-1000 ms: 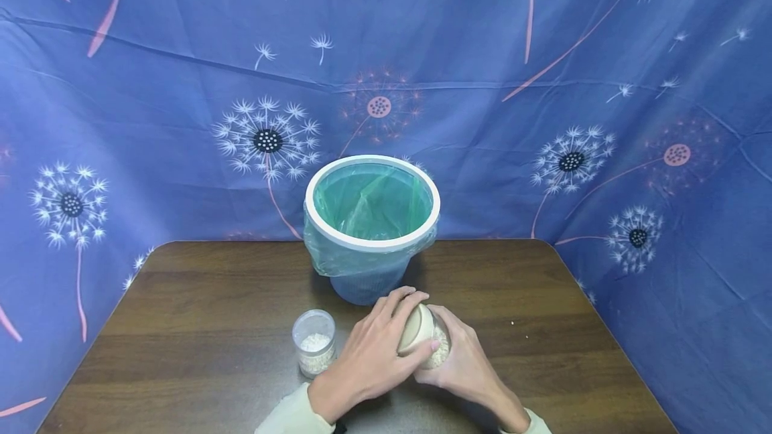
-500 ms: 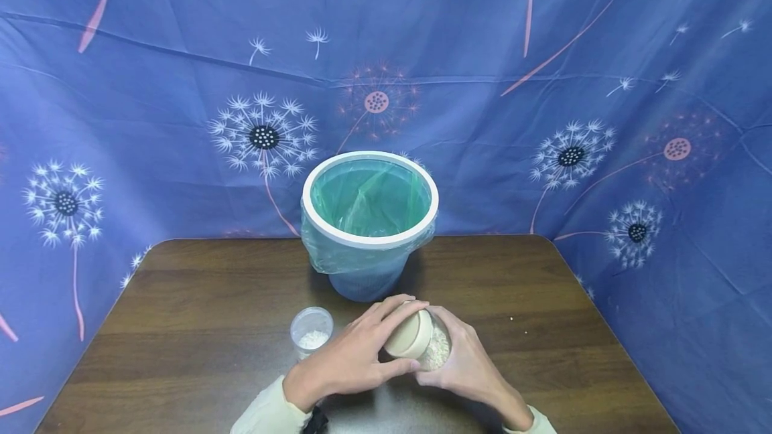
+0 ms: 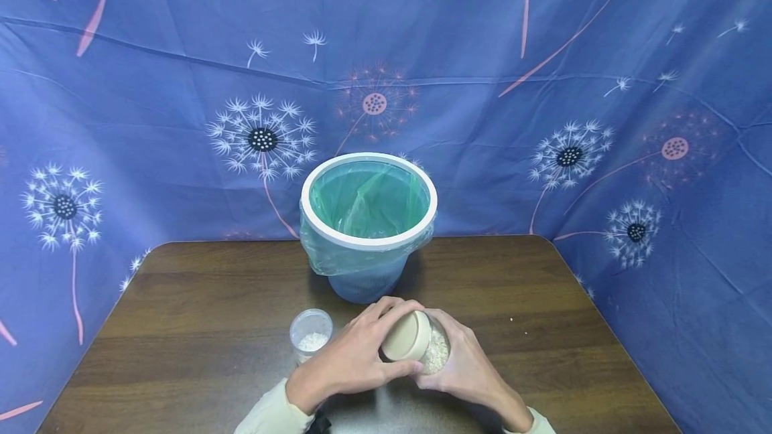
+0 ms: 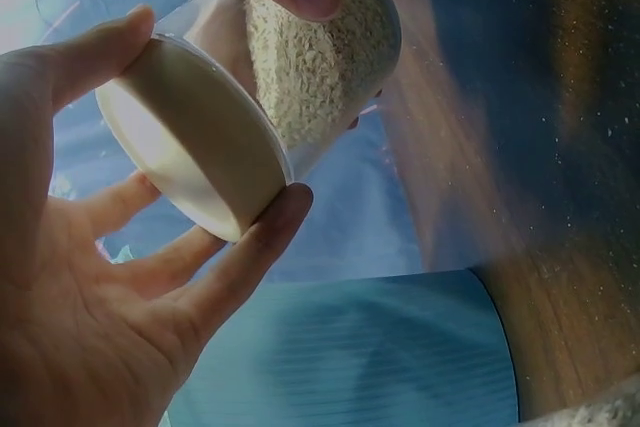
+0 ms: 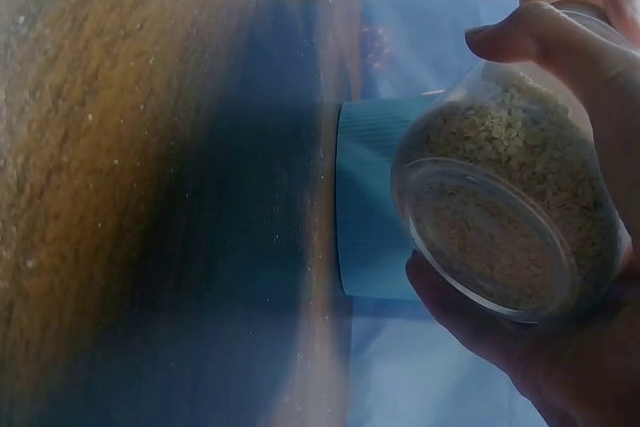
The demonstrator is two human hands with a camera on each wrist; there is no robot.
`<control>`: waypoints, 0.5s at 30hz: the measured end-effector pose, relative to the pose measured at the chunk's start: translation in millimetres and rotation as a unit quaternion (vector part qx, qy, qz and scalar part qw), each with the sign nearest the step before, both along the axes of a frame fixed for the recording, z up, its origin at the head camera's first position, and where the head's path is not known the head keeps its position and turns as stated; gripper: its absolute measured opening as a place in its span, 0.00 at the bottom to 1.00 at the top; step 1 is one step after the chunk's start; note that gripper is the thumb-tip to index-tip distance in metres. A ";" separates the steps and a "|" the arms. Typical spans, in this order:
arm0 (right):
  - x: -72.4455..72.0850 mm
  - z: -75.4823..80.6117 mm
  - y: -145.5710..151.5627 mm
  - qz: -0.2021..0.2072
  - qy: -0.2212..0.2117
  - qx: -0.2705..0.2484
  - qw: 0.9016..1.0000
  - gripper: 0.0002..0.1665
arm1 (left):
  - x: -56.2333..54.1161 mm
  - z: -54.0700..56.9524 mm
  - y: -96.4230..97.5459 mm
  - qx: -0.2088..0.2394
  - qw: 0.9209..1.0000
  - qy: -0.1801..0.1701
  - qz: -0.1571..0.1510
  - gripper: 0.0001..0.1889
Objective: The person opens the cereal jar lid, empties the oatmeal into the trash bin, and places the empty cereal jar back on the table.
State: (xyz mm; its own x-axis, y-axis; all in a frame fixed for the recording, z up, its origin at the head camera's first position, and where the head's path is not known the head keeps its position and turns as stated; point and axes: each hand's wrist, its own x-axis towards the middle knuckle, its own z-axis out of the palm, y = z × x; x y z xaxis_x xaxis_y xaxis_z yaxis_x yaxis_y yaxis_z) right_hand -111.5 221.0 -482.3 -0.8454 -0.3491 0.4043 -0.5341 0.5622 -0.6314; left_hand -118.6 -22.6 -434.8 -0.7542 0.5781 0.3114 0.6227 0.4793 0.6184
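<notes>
A clear jar of pale, rice-like grains (image 4: 315, 67) is tilted between both hands, its cream lid (image 3: 405, 336) on the mouth and turned toward the left. My left hand (image 3: 352, 353) grips that lid by its rim, thumb on one side and fingers on the other. Around the jar's body curl the thumb and fingers of my right hand (image 3: 464, 360). In the right wrist view the jar's round base (image 5: 490, 237) faces the camera. Left of my hands stands a second clear jar (image 3: 311, 328), lidless and partly filled with white grains; the left hand hides its lower part.
Behind the hands stands a blue bin (image 3: 364, 280) with a white rim and a green liner. A few white specks lie on the brown wooden table (image 3: 561, 353) at the right. A blue patterned cloth (image 3: 470, 119) hangs behind and beside the table.
My left hand has shifted a little left and turned on the lid, so more of the lid's top shows. The right hand keeps its grip on the jar.
</notes>
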 end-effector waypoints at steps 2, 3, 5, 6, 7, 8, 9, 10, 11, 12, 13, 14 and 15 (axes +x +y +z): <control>-0.3 -0.2 -0.3 0.000 0.004 0.000 1.000 0.56 | 0.3 -0.8 1.3 0.001 1.000 0.006 0.011 0.41; -0.4 -0.5 -0.4 0.000 0.007 0.001 1.000 0.55 | 0.5 -1.3 2.1 0.001 1.000 0.008 0.018 0.41; -0.7 -0.9 -0.4 -0.001 0.014 0.003 1.000 0.54 | 1.2 -1.7 3.6 0.002 0.999 0.009 0.031 0.40; -0.7 -0.9 -0.5 -0.002 0.017 0.004 1.000 0.54 | 1.6 -1.8 4.5 0.003 0.999 0.008 0.037 0.40; -0.8 -0.9 -0.5 -0.003 0.019 0.005 1.000 0.53 | 2.0 -1.7 5.4 0.002 0.999 0.008 0.044 0.40; -0.8 -0.9 -0.5 -0.004 0.020 0.005 1.000 0.53 | 2.6 -1.7 6.2 0.001 0.999 0.007 0.052 0.39; -0.7 -0.8 -0.6 -0.006 0.020 0.006 1.000 0.53 | 3.2 -1.6 7.1 0.001 0.998 0.005 0.060 0.39; -0.6 -0.7 -0.7 -0.008 0.020 0.006 1.000 0.53 | 3.8 -1.3 8.1 0.001 0.998 0.006 0.067 0.39; -0.4 -0.6 -0.8 -0.010 0.019 0.006 1.000 0.53 | 4.3 -1.2 9.1 0.001 0.997 0.008 0.074 0.39; -0.3 -0.6 -0.9 -0.012 0.018 0.007 1.000 0.53 | 4.8 -1.3 10.1 0.001 0.997 0.008 0.082 0.38; -0.2 -0.5 -0.9 -0.013 0.017 0.008 1.000 0.53 | 5.4 -1.3 11.2 0.002 0.996 0.010 0.090 0.38; -0.3 -0.4 -1.0 -0.014 0.017 0.009 1.000 0.53 | 6.0 -1.5 12.2 0.003 0.995 0.012 0.098 0.38; -0.2 -0.3 -1.2 -0.015 0.018 0.011 1.000 0.53 | 6.4 -1.7 13.3 0.003 0.994 0.015 0.106 0.38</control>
State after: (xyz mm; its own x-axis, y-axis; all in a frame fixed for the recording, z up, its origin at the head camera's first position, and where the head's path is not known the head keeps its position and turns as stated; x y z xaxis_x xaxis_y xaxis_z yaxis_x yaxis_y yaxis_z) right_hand -111.7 219.9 -482.5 -0.8410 -0.3322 0.4271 -0.5384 0.5918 -0.5999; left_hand -112.2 -9.3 -436.5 -0.8487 0.4056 0.3395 0.5272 0.5972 0.6045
